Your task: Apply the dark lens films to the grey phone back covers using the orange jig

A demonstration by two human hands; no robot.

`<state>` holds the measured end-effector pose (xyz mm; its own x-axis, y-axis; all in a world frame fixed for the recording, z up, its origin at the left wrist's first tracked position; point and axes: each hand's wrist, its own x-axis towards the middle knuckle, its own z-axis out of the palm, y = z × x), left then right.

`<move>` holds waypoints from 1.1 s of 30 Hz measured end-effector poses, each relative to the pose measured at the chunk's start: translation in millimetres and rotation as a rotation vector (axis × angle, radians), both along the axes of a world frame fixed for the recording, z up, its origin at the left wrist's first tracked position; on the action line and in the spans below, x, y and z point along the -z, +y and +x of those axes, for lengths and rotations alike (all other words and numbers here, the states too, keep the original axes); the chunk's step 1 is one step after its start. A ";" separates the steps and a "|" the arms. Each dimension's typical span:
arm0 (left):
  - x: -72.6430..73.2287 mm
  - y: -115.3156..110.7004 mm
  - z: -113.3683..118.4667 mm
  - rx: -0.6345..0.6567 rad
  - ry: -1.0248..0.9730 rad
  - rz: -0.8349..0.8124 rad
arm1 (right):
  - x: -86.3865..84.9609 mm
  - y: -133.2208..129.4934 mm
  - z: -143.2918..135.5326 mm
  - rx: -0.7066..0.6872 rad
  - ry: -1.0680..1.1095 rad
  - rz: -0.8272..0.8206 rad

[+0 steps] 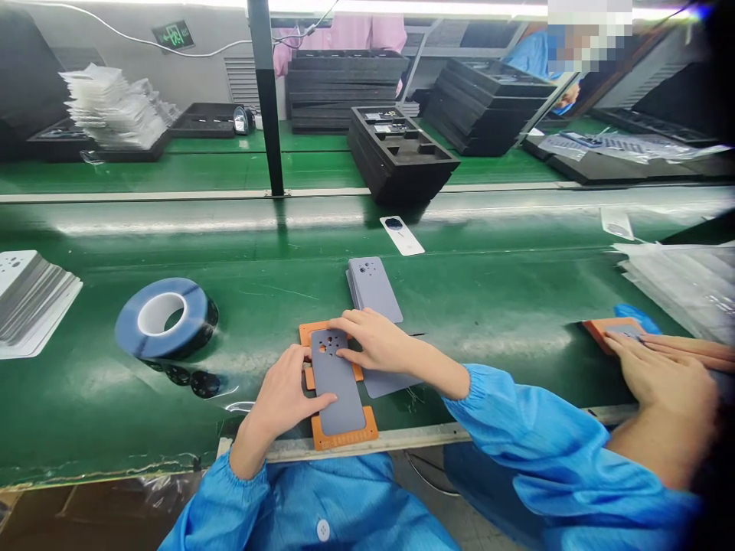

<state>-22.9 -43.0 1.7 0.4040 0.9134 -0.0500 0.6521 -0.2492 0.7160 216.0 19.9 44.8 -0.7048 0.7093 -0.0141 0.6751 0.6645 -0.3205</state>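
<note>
A grey phone-back panel (340, 390) with several holes near its top lies on an orange fixture (345, 438) at the bench's front edge. My left hand (287, 390) grips the panel's left side, thumb lying across its face. From the right, my right hand (376, 340) holds the panel's top part, thumb and index finger near the holes. Behind my right hand sits a stack of similar grey panels (376, 289). Another grey sheet (386, 383) lies partly under my right wrist.
A blue tape roll (166, 317) and a panel stack (34, 306) stand left. A white card (402, 236) lies behind the grey stack. Black trays (402, 153) are further back. Another person's hands (660, 367) work at an orange fixture on the right.
</note>
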 end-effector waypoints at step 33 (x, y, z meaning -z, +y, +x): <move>9.3 -0.7 -0.1 -0.025 -0.046 0.002 | 40.3 -63.7 -53.6 0.117 -0.165 0.291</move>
<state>-23.1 -43.6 -7.6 0.3833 0.9231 -0.0303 0.6245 -0.2348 0.7449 162.4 -43.8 4.5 -0.6234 0.7763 0.0938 0.7791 0.6268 -0.0097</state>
